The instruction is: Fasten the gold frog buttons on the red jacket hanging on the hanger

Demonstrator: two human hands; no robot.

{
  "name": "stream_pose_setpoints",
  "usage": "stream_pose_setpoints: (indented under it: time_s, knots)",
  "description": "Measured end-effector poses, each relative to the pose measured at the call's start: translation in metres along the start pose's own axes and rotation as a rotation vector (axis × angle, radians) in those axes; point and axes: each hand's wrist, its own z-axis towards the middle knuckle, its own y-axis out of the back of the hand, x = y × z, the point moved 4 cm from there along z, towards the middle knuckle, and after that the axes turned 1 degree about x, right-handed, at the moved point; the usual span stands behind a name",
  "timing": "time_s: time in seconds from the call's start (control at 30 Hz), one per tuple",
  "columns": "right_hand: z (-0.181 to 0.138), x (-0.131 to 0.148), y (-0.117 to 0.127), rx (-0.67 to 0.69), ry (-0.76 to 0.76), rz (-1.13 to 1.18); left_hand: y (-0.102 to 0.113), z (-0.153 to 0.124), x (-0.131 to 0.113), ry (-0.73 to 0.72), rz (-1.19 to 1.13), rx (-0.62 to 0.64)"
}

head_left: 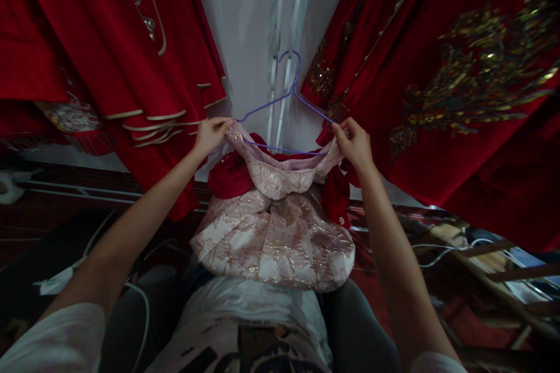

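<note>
A pale pink brocade garment (275, 233) with red lining hangs from a purple wire hanger (289, 93) in front of me. My left hand (210, 135) pinches the garment's left shoulder where it meets the hanger's end. My right hand (355, 143) is closed on the right shoulder of the garment at the hanger's other end. The lower part of the garment rests bunched against my lap.
Red embroidered robes hang on the left (100, 52) and on the right (455, 87), with gold stitching on the right one. A white wall with vertical rails (280, 29) lies behind the hanger. Cables and a wooden frame (490, 262) sit low right.
</note>
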Motion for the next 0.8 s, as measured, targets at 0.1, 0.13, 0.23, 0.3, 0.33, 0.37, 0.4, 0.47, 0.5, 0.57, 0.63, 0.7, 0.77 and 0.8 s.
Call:
stream_pose_setpoints:
  time_s: [0.1,0.13,0.23,0.3,0.33,0.37,0.4,0.47,0.5,0.57,0.63,0.7,0.77,0.8]
  knots:
    - [0.000,-0.001,0.001,0.014,-0.003,0.003,0.000,0.002,0.002,0.020,-0.075,-0.025]
    - [0.000,-0.001,0.001,0.021,-0.003,0.004,-0.002,0.003,0.000,0.032,-0.094,-0.021]
    - [-0.001,-0.001,0.000,0.029,0.004,0.006,-0.010,0.008,-0.010,0.044,-0.155,0.022]
    - [-0.001,-0.001,0.000,0.015,0.006,0.000,-0.015,0.010,-0.020,0.030,-0.182,0.067]
    - [-0.002,-0.002,0.000,0.009,0.006,-0.005,-0.017,0.012,-0.023,0.022,-0.185,0.087]
    - [-0.002,-0.002,-0.001,0.008,0.008,-0.010,-0.018,0.013,-0.026,0.016,-0.186,0.100]
    - [-0.002,-0.002,-0.002,0.010,0.010,-0.016,-0.018,0.014,-0.026,0.014,-0.187,0.108]
    - [-0.001,-0.001,-0.003,0.016,0.016,-0.031,-0.018,0.015,-0.022,0.036,-0.209,0.104]
    - [-0.001,-0.001,-0.004,0.016,0.018,-0.038,-0.018,0.015,-0.018,0.066,-0.239,0.091]
    - [-0.001,-0.001,-0.004,0.010,0.016,-0.046,-0.018,0.013,-0.002,0.188,-0.333,0.032]
    - [-0.002,-0.001,-0.005,0.009,0.015,-0.043,-0.022,0.005,0.020,0.366,-0.405,-0.035]
    - [-0.002,-0.001,-0.006,0.013,0.016,-0.040,-0.029,-0.010,0.042,0.505,-0.370,-0.023]
    - [-0.003,-0.001,-0.007,0.012,0.018,-0.042,-0.041,-0.026,0.057,0.505,-0.245,0.148]
    - [-0.003,-0.001,-0.007,0.008,0.018,-0.044,-0.048,-0.035,0.062,0.452,-0.212,0.270]
